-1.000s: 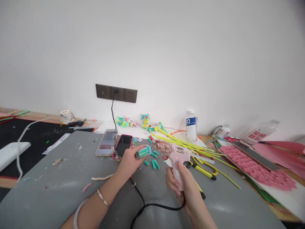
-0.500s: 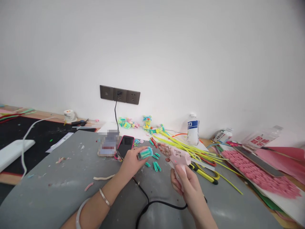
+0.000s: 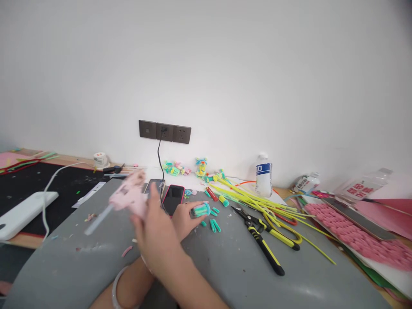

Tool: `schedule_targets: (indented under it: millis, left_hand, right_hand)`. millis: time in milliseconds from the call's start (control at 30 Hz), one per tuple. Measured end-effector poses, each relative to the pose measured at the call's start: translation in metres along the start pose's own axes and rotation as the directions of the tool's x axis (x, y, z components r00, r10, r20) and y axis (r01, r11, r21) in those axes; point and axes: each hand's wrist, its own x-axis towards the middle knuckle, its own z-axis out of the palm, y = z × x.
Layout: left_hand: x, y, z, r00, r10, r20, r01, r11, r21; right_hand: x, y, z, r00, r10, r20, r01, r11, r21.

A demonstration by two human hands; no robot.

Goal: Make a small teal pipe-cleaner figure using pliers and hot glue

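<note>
My left hand is closed around a small bundle of teal pipe cleaner pieces, its end sticking out past the fingers. My right hand crosses over the left forearm and grips a pale pink hot glue gun, blurred by motion. A clear glue stick juts from the gun's rear toward the lower left. Several short teal pieces lie just right of the left hand, near a yellow-and-teal roll. Crossed wrists hide part of the left hand.
Pliers with black-and-yellow handles lie on the grey mat beside long yellow pipe cleaners. Two phones, one pink-edged, sit behind my hands. A bottle stands by the wall. A white power bank is at left.
My right hand has swung the glue gun from the right across to the left, over the left arm. The pliers are now uncovered. My left hand keeps its bundle in nearly the same place.
</note>
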Motion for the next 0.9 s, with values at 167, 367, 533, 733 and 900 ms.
schedule_targets:
  millis: [167, 367, 533, 733, 900]
  left_hand:
    - [0.004, -0.002, 0.000, 0.998, 0.009, 0.067, -0.006, 0.999, -0.039]
    - [0.007, -0.003, 0.001, 0.994, 0.015, 0.104, -0.013, 1.000, -0.022]
    - [0.006, -0.005, 0.001, 0.992, 0.027, 0.120, -0.031, 0.999, 0.030]
    - [0.006, -0.007, 0.002, 0.983, 0.056, 0.175, -0.054, 0.998, -0.018]
    - [0.005, -0.007, 0.004, 0.973, 0.091, 0.210, -0.081, 0.995, -0.055]
  right_hand:
    - [0.008, -0.027, 0.056, 0.949, 0.001, 0.315, 0.076, 0.969, -0.233]
    - [-0.001, -0.031, 0.076, 0.879, 0.222, 0.421, 0.002, 0.883, -0.468]
    - [-0.009, -0.029, 0.067, 0.853, 0.122, 0.508, 0.118, 0.903, -0.414]
    - [-0.031, -0.017, -0.020, 0.932, -0.135, 0.336, 0.234, 0.933, -0.274]
    - [-0.058, 0.058, -0.131, 0.988, 0.001, -0.157, -0.024, 0.989, -0.147]
